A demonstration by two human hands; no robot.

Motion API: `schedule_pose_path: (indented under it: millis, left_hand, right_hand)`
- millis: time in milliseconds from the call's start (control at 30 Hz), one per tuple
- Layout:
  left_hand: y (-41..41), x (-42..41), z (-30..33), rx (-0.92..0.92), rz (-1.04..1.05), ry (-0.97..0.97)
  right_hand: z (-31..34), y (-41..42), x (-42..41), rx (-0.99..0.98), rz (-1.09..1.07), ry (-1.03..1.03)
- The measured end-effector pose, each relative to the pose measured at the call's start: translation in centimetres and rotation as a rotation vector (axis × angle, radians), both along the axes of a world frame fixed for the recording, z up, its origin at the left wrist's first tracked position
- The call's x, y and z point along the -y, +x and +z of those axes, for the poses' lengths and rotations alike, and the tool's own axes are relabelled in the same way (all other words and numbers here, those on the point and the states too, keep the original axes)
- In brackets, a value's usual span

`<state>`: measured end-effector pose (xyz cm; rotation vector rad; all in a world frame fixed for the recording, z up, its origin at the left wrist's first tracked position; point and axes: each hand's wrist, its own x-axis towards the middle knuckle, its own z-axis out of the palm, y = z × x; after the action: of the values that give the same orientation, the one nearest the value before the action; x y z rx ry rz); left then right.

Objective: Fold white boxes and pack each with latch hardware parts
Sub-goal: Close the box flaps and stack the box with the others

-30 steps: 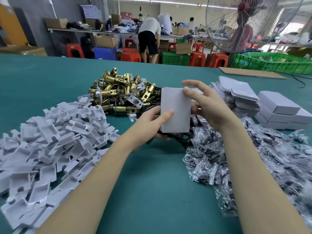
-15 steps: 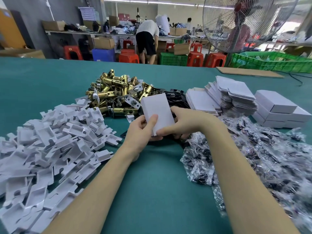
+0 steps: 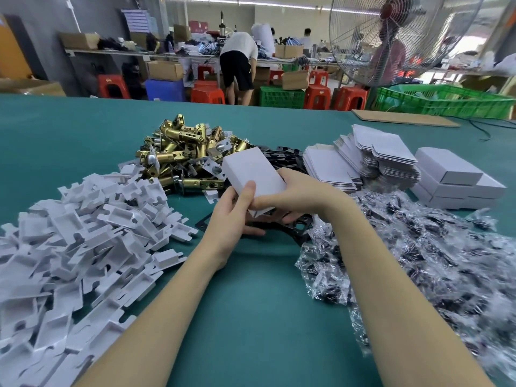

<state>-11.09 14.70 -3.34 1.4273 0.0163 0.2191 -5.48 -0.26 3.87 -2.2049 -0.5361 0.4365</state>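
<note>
Box in hand, mid-fold.
Left hand (image 3: 234, 216) and right hand (image 3: 290, 195) both gripping white box (image 3: 252, 174), steadied for tucking its near end.

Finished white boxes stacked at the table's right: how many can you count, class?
3 visible: one finished white box on top, one beneath it, and one at the bottom of the stack. Others may be hidden behind them.

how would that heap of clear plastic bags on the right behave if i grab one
The clear plastic bags look crinkly and glossy, so probably floppy and a bit slippery. Small dark parts show inside, likely giving slight weight. They overlap loosely, so neighbours may drag along.
</note>
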Motion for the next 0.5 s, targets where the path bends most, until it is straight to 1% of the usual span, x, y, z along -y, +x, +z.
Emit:
schedule_pose_path:
  millis: [100,267,333,400,433,500]
  left_hand:
    - [-0.2,0.4,0.0,0.059,-0.063,0.082]
    - [-0.1,0.6,-0.6,0.139,-0.092,0.249]
    - [-0.2,0.7,-0.7,0.180,-0.084,0.350]
    - [-0.2,0.9,-1.0,0.214,-0.075,0.459]
    - [-0.2,0.9,-1.1,0.217,-0.071,0.491]
    - [0.0,0.8,-1.4,0.201,-0.062,0.517]
  right_hand:
    - [0.7,-0.2,1.7,-0.070,-0.002,0.140]
    - [1.3,-0.3,3.7,-0.164,-0.006,0.252]
    - [1.6,-0.2,3.9,-0.135,-0.032,0.246]
    - [1.6,-0.1,3.7,-0.041,-0.043,0.169]
    - [1.5,-0.1,3.6,0.002,-0.052,0.147]
    - [1.5,0.0,3.6,0.041,-0.081,0.167]
